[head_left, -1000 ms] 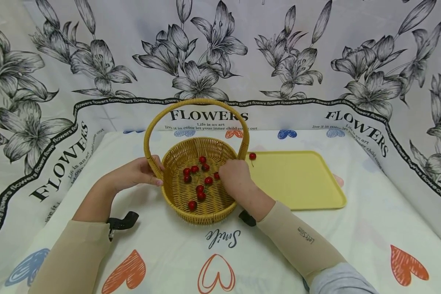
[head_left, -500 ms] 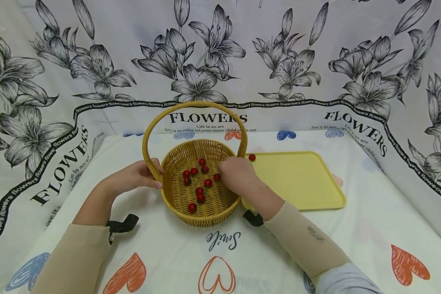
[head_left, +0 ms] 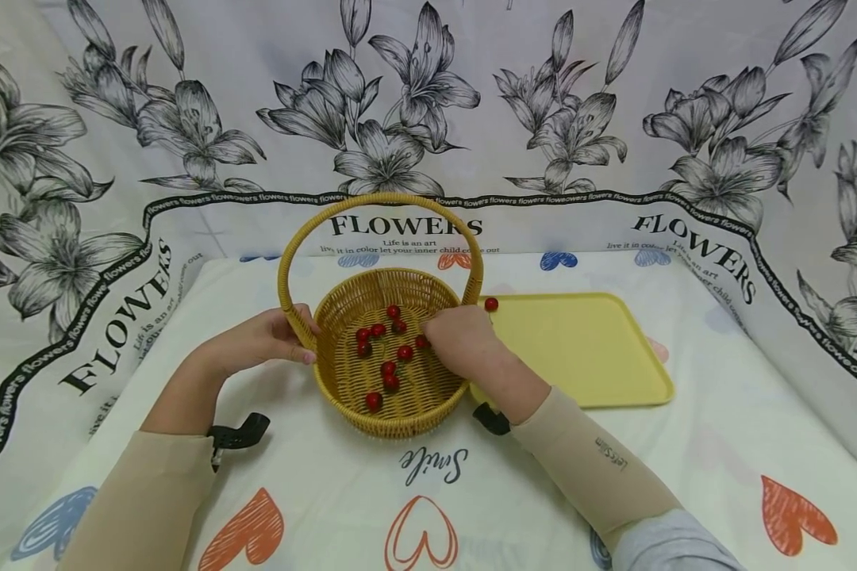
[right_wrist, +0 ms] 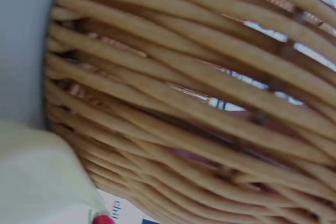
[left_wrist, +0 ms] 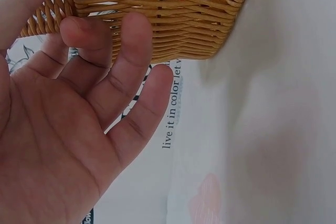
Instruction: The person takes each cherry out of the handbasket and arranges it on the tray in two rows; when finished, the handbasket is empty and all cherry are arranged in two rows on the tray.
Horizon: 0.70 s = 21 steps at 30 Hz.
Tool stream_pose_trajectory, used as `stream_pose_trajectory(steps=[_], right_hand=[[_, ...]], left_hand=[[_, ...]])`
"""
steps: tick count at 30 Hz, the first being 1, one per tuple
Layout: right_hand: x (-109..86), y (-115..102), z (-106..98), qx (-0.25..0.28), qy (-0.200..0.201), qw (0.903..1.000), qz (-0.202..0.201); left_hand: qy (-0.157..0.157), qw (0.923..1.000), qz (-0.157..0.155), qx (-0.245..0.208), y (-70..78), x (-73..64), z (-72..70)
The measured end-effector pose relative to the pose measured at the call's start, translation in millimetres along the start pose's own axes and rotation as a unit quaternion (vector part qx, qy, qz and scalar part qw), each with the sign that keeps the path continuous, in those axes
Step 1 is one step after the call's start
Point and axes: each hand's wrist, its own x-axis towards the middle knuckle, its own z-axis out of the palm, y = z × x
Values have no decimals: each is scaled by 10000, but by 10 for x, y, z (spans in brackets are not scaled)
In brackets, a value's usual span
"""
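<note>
A round wicker basket (head_left: pixel 400 412) with a tall arched handle stands in the middle, with several red cherries (head_left: pixel 405 353) scattered over its bottom. My left hand (head_left: pixel 257 341) grips the foot of the handle on the left side between thumb and fingers. In the left wrist view the other fingers (left_wrist: pixel 134 119) curve loosely beside the woven wall. My right hand (head_left: pixel 464 341) reaches over the right rim into the basket, knuckles up. Its fingertips are hidden, close beside one cherry (head_left: pixel 422 342); I cannot tell whether they hold one. Basket weave (right_wrist: pixel 184 93) fills most of the right wrist view.
A yellow tray (head_left: pixel 571 349) lies right of the basket, partly behind my right hand and wrist. One cherry (head_left: pixel 491 304) is at the tray's back left corner. A white cloth (head_left: pixel 328 507) with printed hearts covers the table, and a flower-printed curtain (head_left: pixel 543 79) hangs behind.
My right hand and forearm have shifted slightly right, so the cherry by the fingertips shows more. My left hand and the basket stay in place.
</note>
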Motion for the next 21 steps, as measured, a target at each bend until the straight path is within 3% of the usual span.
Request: stream_pose_trajectory(steps=[6, 13, 17, 21], right_hand=[[47, 35, 60, 468, 264, 9984, -201], [37, 112, 30, 1365, 593, 9883, -333], [-39, 205, -111, 2196, 812, 9713, -427], [-151, 324, -279, 3183, 885, 9423, -546]], left_hand=[[-33, 10000, -41, -23, 10, 29, 2], [10, 10000, -66, 56, -12, 18, -4], [18, 10000, -65, 57, -12, 14, -2], [34, 10000, -77, 49, -6, 10, -5]])
